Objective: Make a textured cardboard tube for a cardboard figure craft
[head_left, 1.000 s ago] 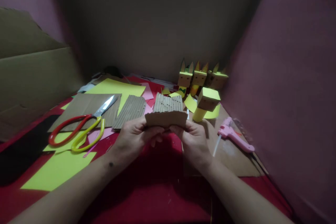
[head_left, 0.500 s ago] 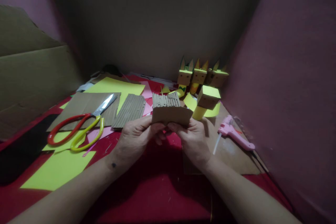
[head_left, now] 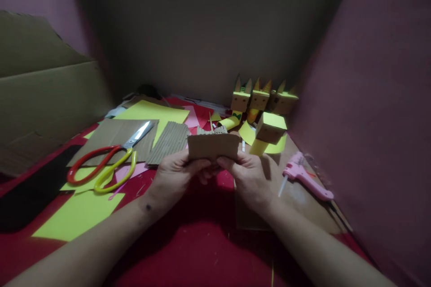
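Observation:
Between my two hands is a small piece of corrugated cardboard (head_left: 213, 145), its smooth brown side facing me and ridged flutes showing along its far top edge. My left hand (head_left: 177, 172) pinches its lower left part, thumb on the near face. On the lower right, my right hand (head_left: 247, 175) grips it the same way. The fingers behind the piece are partly hidden. Left of my left hand lie a ridged cardboard strip (head_left: 169, 143) and scissors (head_left: 116, 157) with one red and one yellow handle. A yellow-topped cardboard box figure (head_left: 270, 129) stands beyond my right hand.
A pink glue gun (head_left: 308, 177) rests on a cardboard sheet (head_left: 256, 210) at right. Several eared box figures (head_left: 241, 101) stand at the back. Yellow paper (head_left: 81, 215) lies front left on the red cloth (head_left: 188, 255). A large carton (head_left: 47, 98) stands left, a pink wall (head_left: 377, 121) right.
The cardboard piece has tilted, so less of its ridged side shows and its smooth face is more level. Both hands keep hold of it. The whole view has shifted slightly.

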A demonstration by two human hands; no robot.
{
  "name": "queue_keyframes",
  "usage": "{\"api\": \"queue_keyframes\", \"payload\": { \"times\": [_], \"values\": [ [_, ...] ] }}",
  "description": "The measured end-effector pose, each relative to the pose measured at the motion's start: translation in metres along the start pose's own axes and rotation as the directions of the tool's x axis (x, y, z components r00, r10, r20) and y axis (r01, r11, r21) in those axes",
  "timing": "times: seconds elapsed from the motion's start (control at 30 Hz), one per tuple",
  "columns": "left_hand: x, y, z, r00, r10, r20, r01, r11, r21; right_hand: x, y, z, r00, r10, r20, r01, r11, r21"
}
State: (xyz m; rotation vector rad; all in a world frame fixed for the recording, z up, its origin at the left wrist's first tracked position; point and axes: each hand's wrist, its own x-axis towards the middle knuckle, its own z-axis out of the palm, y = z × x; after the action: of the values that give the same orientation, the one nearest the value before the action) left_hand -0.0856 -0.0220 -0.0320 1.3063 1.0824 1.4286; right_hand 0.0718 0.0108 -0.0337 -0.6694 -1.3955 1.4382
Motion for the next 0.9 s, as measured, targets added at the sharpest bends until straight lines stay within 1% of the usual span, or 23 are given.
{"api": "queue_keyframes", "payload": {
  "times": [0.1, 0.17, 0.2, 0.27, 0.33, 0.4, 0.5, 0.57, 0.6, 0.67, 0.7, 0.77, 0.83, 0.9],
  "values": [
    [0.000, -0.002, 0.000, 0.996, -0.077, 0.035, 0.079, 0.995, -0.057, -0.002, 0.002, -0.003, 0.998, -0.039, 0.057, 0.043, 0.997, -0.067],
    [0.000, -0.002, 0.000, 0.995, -0.093, 0.045, 0.095, 0.994, -0.052, -0.003, 0.003, -0.004, 0.997, -0.071, 0.029, 0.074, 0.993, -0.095],
    [-0.001, -0.002, 0.001, 0.996, -0.080, 0.046, 0.082, 0.996, -0.025, -0.002, 0.004, -0.004, 0.996, -0.086, -0.008, 0.085, 0.991, -0.105],
    [-0.001, -0.001, 0.004, 0.999, -0.017, 0.040, 0.015, 0.999, 0.034, -0.001, 0.005, -0.004, 0.991, -0.106, -0.086, 0.097, 0.990, -0.098],
    [-0.001, -0.001, 0.005, 0.999, 0.024, 0.029, -0.026, 0.998, 0.065, 0.001, 0.006, -0.004, 0.990, -0.094, -0.103, 0.087, 0.994, -0.073],
    [-0.001, 0.000, 0.005, 1.000, 0.014, 0.008, -0.014, 0.999, 0.043, 0.003, 0.007, -0.004, 0.996, -0.061, -0.065, 0.058, 0.997, -0.053],
    [-0.001, 0.001, 0.002, 1.000, -0.026, 0.005, 0.026, 0.999, 0.024, 0.004, 0.009, -0.006, 0.999, -0.030, 0.011, 0.031, 0.998, -0.055],
    [-0.001, 0.001, 0.001, 0.999, -0.028, 0.017, 0.028, 0.999, 0.042, 0.004, 0.010, -0.006, 0.999, -0.045, 0.011, 0.045, 0.998, -0.044],
    [-0.001, 0.001, 0.001, 0.999, -0.018, 0.026, 0.017, 0.998, 0.059, 0.003, 0.011, -0.006, 0.998, -0.059, -0.008, 0.059, 0.998, -0.029],
    [-0.002, 0.001, 0.002, 0.998, 0.040, 0.040, -0.044, 0.993, 0.109, 0.002, 0.012, -0.005, 0.995, -0.077, -0.060, 0.079, 0.996, 0.033],
    [-0.002, 0.001, 0.003, 0.996, 0.078, 0.043, -0.083, 0.988, 0.132, 0.002, 0.012, -0.004, 0.995, -0.071, -0.067, 0.076, 0.994, 0.077],
    [-0.002, 0.001, 0.004, 0.991, 0.135, 0.024, -0.137, 0.977, 0.161, 0.002, 0.012, -0.003, 0.998, -0.042, -0.038, 0.047, 0.987, 0.152],
    [-0.001, 0.003, 0.003, 0.989, 0.146, -0.003, -0.144, 0.973, 0.179, 0.002, 0.012, -0.002, 1.000, -0.029, -0.009, 0.031, 0.987, 0.158],
    [-0.001, 0.005, 0.000, 0.987, 0.158, -0.013, -0.152, 0.968, 0.201, 0.001, 0.011, -0.001, 0.999, -0.044, -0.009, 0.045, 0.993, 0.107]
  ]
}}
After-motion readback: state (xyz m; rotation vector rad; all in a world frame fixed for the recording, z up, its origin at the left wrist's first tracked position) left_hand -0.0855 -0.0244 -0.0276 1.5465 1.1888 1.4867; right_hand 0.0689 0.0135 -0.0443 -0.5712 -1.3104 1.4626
